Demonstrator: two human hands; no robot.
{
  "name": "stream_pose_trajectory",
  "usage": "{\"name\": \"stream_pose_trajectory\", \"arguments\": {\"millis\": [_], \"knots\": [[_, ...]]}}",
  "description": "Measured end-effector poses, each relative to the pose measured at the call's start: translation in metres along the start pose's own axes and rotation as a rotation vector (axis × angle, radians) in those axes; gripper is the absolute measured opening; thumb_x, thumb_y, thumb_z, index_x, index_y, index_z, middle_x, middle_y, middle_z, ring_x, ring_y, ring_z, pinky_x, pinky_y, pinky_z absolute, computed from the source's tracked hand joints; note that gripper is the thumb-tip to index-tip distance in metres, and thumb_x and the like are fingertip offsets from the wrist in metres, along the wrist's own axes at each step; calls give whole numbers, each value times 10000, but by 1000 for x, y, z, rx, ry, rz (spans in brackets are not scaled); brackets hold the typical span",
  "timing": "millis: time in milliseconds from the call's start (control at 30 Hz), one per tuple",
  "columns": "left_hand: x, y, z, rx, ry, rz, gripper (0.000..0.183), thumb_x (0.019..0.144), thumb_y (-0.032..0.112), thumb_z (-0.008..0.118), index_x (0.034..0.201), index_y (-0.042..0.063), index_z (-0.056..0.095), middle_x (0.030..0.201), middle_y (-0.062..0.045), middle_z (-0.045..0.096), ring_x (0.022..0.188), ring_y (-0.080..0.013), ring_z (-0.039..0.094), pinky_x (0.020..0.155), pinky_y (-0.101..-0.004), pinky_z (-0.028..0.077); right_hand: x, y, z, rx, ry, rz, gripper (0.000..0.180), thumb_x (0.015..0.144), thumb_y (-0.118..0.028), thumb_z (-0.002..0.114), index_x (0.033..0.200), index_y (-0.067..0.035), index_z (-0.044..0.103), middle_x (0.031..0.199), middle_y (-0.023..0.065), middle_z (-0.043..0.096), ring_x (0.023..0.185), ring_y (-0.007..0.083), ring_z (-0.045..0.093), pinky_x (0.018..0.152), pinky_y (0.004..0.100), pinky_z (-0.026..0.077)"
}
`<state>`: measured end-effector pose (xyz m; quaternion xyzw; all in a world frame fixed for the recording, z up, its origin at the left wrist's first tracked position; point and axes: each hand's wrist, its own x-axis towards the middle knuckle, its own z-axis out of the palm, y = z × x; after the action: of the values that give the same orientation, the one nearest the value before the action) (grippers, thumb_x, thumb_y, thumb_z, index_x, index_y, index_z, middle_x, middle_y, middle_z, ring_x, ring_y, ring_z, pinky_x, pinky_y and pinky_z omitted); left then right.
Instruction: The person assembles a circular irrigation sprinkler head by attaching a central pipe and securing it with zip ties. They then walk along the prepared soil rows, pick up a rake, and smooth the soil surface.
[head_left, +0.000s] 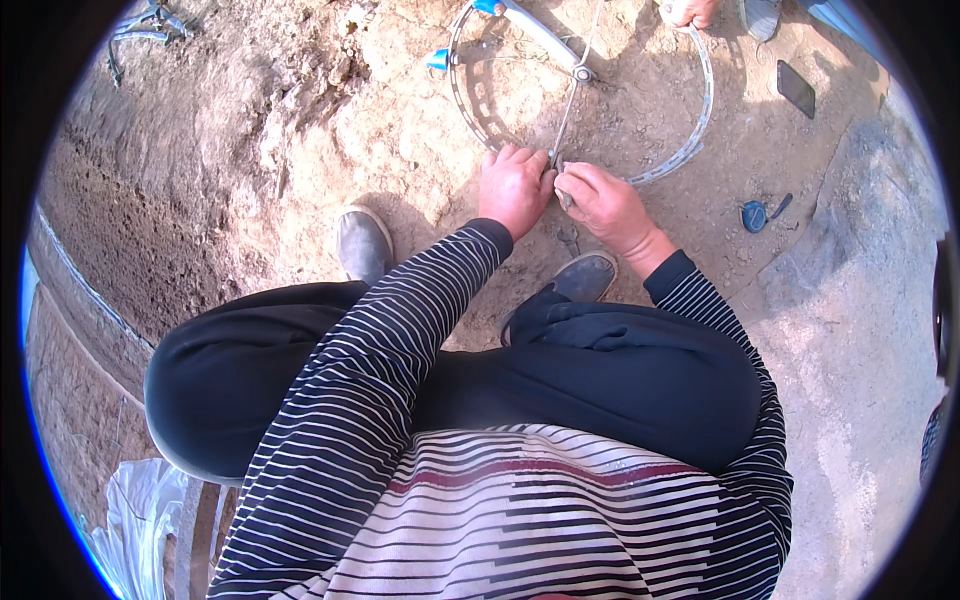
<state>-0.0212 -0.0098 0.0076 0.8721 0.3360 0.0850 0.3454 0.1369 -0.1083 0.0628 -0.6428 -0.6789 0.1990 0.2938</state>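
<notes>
My left hand (516, 187) grips the near end of a curved, slotted metal strip (466, 112). Beside it, my right hand (606, 201) pinches a small metal piece (564, 196) at the spot where a thin rod (570, 109) meets the strip. What exactly lies between my fingertips is partly hidden. A second curved, slotted strip (707, 94) arcs to the right from my right hand. A metal tube (541, 34) with blue parts runs to a round joint (583, 73) above my hands. Another person's hand (691, 10) holds the far end of the right strip.
A smartphone (796, 88) and a blue tape measure (754, 216) lie on the dirt to the right. A wrench (570, 241) lies near my right shoe (586, 277). Metal pieces (154, 26) are at the upper left, clear plastic sheeting (142, 499) at the lower left.
</notes>
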Motion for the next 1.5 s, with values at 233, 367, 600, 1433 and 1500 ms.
{"name": "stream_pose_trajectory", "arguments": {"millis": [233, 367, 600, 1433, 1500], "knots": [[-1, -2, 3, -26, 14, 15, 208, 838, 214, 711, 1000, 86, 700, 867, -62, 646, 928, -280, 593, 827, -437, 430, 10, 1, 2, 62, 12, 125, 285, 846, -55, 738, 1095, -54, 599, 1024, 134, 670, 905, 340, 689, 770, 392, 569], [0, -3, 3, -36, 20, 17, 221, 835, 210, 713, 1015, 82, 697, 869, -65, 639, 927, -279, 590, 815, -435, 430, 17, 3, 0, 123, 3, 243, 192, 924, -79, 672, 1099, -47, 598, 969, 153, 680, 883, 356, 687, 747, 398, 560], [2, -3, 4, -42, 19, 13, 258, 831, 197, 715, 1047, 58, 693, 886, -69, 649, 908, -284, 592, 788, -429, 436, 25, 3, 0, 214, 61, 449, 128, 986, -169, 614, 1061, -65, 611, 934, 157, 699, 831, 381, 681, 717, 430, 555], [13, 8, -29, -117, -284, -80, 211, 873, 244, 695, 979, 62, 704, 959, -125, 701, 993, -335, 629, 866, -462, 531, 25, 16, -7, 597, 50, 792, 179, 1059, -148, 512, 1123, -8, 602, 796, 99, 679, 721, 176, 706, 609, 337, 588], [15, 14, -29, -123, -399, -136, 248, 886, 283, 677, 983, 55, 697, 994, -133, 705, 1040, -344, 622, 894, -469, 529, 24, 17, -10, 667, 15, 847, 210, 1074, -186, 481, 1103, -6, 585, 807, 107, 680, 725, 179, 714, 589, 340, 592]]}}
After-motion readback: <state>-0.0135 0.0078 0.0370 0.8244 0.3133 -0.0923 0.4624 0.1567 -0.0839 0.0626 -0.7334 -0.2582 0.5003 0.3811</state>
